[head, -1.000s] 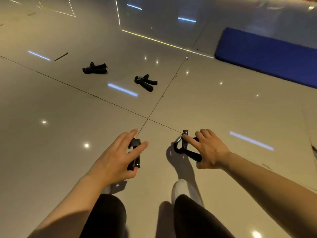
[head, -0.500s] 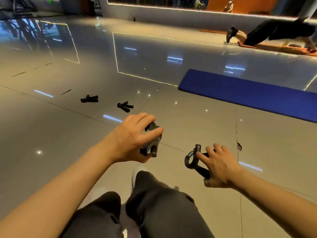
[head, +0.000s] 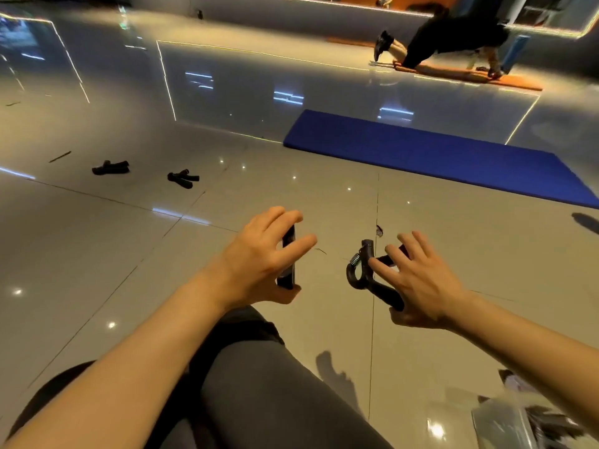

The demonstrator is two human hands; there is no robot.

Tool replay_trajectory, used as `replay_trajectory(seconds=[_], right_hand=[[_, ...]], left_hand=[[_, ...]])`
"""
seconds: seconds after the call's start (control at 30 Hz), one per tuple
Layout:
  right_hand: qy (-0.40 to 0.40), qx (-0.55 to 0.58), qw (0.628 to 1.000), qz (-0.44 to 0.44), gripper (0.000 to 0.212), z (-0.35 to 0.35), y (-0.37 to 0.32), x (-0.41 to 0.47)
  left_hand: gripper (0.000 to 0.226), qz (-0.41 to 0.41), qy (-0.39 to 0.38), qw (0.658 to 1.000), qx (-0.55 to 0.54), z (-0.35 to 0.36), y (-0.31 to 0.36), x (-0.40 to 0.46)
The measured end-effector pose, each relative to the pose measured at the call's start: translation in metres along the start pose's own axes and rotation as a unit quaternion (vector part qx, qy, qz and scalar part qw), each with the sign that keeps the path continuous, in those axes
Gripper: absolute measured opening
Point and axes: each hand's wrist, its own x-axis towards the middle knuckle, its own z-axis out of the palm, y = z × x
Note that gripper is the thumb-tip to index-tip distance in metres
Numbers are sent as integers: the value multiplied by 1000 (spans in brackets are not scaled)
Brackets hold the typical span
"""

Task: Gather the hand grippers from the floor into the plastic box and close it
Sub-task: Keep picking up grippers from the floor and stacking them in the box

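Left hand point(head: 259, 260) pinched hand gripper point(head: 287, 264); right hand point(head: 418, 283) loosely hooked sprung gripper point(head: 369, 280), fingers splayed. Likely slip. Plastic box point(head: 505, 426) lower right; two grippers point(head: 183, 179) upper left.

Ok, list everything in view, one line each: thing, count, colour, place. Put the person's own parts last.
hand grippers on floor: two, black, far left, apart from each other
held hand grippers: two, black, one in each hand, the right one showing a metal spring
plastic box: one, clear, bottom right corner, only partly in frame, contents blurred
exercise mat: one, blue, flat on the floor at right
orange mat: one, far back, another person exercising on it
floor: glossy beige tiles
legs: dark trousers, bottom centre
left hand: holds a gripper between thumb and fingers
right hand: holds the gripper by its lower handle
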Motion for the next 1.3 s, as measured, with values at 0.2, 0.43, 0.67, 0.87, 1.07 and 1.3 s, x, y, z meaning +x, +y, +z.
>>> replay_trajectory(seconds=[0.2,0.43,0.67,0.87,1.07,1.3], right_hand=[[19,-17,999,20,93,6,28,-78],[-47,13,994,98,92,46,68,-201],[-151,45,976,153,95,120,87,-327],[-213,81,960,164,85,174,108,-388],[-231,156,953,117,83,216,113,-420],[-229,265,936,40,77,239,88,-428]], left_hand=[[72,68,-17,997,6,7,64,29],[74,114,-31,993,-23,20,142,56],[66,92,12,986,-139,53,258,97],[63,31,8,970,-242,103,352,130],[62,-1,-47,962,-270,147,405,118],[52,-15,-83,958,-273,155,416,120]])
